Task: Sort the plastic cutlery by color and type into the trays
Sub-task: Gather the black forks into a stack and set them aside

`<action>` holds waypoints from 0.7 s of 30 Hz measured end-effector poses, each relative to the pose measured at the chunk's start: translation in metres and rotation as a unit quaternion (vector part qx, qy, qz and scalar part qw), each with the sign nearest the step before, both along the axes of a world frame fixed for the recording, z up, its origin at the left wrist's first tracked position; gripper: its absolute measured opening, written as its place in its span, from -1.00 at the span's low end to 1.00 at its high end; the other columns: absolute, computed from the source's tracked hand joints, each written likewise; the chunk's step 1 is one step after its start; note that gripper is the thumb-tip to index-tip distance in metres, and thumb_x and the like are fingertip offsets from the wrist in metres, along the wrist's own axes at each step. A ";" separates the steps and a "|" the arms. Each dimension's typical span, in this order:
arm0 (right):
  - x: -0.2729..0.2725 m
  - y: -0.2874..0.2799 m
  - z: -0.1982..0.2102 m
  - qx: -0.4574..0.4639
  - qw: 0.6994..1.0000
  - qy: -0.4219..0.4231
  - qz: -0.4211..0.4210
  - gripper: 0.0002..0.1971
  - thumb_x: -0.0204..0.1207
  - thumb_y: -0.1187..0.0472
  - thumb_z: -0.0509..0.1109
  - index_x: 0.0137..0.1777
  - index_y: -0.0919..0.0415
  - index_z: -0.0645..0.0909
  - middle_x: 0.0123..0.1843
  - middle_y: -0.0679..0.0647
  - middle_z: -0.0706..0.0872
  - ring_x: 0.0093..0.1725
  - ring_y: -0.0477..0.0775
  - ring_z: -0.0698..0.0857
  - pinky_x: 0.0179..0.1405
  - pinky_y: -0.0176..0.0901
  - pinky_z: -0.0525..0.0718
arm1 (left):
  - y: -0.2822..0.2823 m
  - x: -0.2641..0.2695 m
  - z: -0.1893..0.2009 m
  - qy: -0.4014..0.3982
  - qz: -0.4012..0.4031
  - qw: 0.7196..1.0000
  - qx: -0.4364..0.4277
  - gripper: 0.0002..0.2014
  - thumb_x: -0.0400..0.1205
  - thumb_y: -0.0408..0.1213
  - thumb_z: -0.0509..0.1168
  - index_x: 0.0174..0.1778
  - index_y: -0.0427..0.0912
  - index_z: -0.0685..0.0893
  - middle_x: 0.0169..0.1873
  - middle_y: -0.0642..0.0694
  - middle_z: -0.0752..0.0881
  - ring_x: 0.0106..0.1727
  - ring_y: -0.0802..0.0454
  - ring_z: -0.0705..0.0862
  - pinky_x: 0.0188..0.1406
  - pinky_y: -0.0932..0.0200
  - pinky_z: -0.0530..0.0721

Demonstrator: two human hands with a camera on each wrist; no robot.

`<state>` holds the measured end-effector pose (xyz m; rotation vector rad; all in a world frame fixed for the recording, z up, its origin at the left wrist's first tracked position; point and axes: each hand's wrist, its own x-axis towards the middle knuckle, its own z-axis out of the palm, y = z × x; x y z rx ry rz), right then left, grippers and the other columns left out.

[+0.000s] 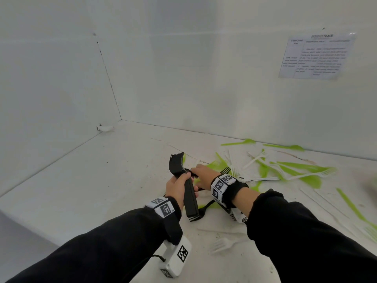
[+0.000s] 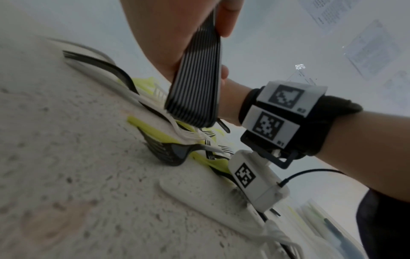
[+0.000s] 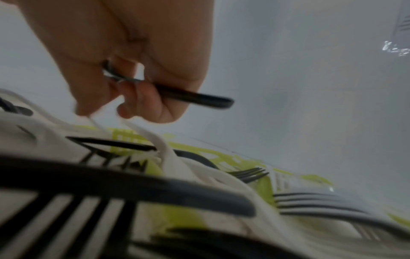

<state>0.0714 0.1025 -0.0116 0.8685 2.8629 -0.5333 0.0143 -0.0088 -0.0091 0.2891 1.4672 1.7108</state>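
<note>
My left hand (image 1: 177,186) grips a thick stack of black plastic forks (image 1: 188,193), tines up at the far end; the stacked handles (image 2: 195,87) fill the left wrist view. Just right of it, my right hand (image 1: 201,172) reaches over the pile and pinches a single black fork (image 3: 177,94) by its handle, a little above the table. Loose black forks (image 1: 204,211), white forks (image 1: 263,178) and green cutlery (image 1: 295,168) lie mixed on the white table (image 1: 102,180). No tray shows in any view.
White walls close the table at the left and back, meeting in a corner (image 1: 120,119). A printed sheet (image 1: 316,56) is stuck on the back wall. A white fork (image 1: 221,245) lies near my right forearm. A green knife (image 1: 349,205) lies far right.
</note>
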 end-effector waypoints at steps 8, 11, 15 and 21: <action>0.005 -0.005 -0.002 0.028 0.993 -0.093 0.060 -0.69 0.51 0.09 0.38 0.18 0.24 0.60 0.14 0.24 0.63 0.15 0.23 0.63 0.17 0.05 0.60 | -0.003 0.005 0.002 -0.016 -0.008 1.000 0.008 -0.92 0.63 -0.42 0.25 -0.18 -0.31 0.54 -0.43 -0.20 0.58 -0.68 0.01 0.58 -0.65 0.21 0.61; 0.005 -0.006 -0.002 0.045 0.992 -0.112 0.043 -0.66 0.54 0.08 0.34 0.22 0.27 0.56 0.04 0.18 0.52 0.17 0.23 0.63 0.16 0.01 0.58 | -0.005 0.007 0.000 -0.021 -0.014 1.000 0.006 -0.90 0.63 -0.42 0.25 -0.20 -0.32 0.54 -0.45 -0.19 0.57 -0.65 -0.01 0.56 -0.57 0.17 0.60; 0.008 0.005 -0.007 0.015 0.996 -0.083 0.020 -0.66 0.60 0.09 0.27 0.21 0.33 0.58 0.22 0.25 0.50 0.21 0.26 0.59 0.28 0.02 0.51 | -0.006 0.009 -0.002 -0.020 -0.015 1.000 0.001 -0.91 0.64 -0.41 0.25 -0.18 -0.32 0.54 -0.43 -0.19 0.57 -0.65 0.01 0.56 -0.58 0.17 0.60; 0.017 0.020 -0.009 0.040 0.992 -0.116 0.040 -0.64 0.55 0.36 0.27 0.34 0.16 0.56 0.31 0.21 0.49 0.31 0.23 0.54 0.28 0.00 0.49 | -0.007 0.008 -0.003 -0.026 -0.014 1.000 0.001 -0.92 0.63 -0.41 0.26 -0.16 -0.31 0.55 -0.42 -0.17 0.55 -0.65 0.01 0.56 -0.59 0.18 0.59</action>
